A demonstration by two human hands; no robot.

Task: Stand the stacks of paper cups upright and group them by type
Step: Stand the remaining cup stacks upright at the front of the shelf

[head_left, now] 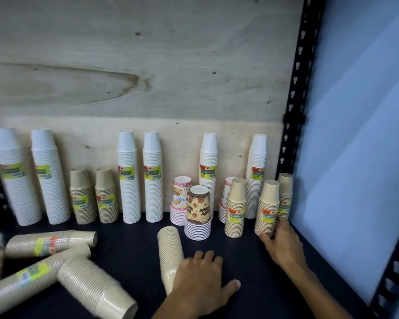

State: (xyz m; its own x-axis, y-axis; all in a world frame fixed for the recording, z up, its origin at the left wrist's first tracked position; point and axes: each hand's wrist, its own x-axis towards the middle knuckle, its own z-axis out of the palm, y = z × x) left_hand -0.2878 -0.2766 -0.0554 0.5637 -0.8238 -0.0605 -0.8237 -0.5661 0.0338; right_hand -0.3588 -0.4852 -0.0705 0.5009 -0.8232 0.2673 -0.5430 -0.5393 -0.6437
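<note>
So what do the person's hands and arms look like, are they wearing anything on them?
Both hands are bare: no gloves, rings, watch or bracelets show on the left hand or the right hand. The forearms are bare as far as the picture's lower edge, with no sleeve in view. Nails look short and unpainted where visible.

Dim, blurred, bowed at edges

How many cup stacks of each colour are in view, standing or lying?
White stacks: 6, all upright
Tan stacks: 9, 5 upright and 4 lying
Pink printed stacks: 2, upright
Brown printed stacks: 2, one upright, one cut off at the left edge
Total: 19
</note>
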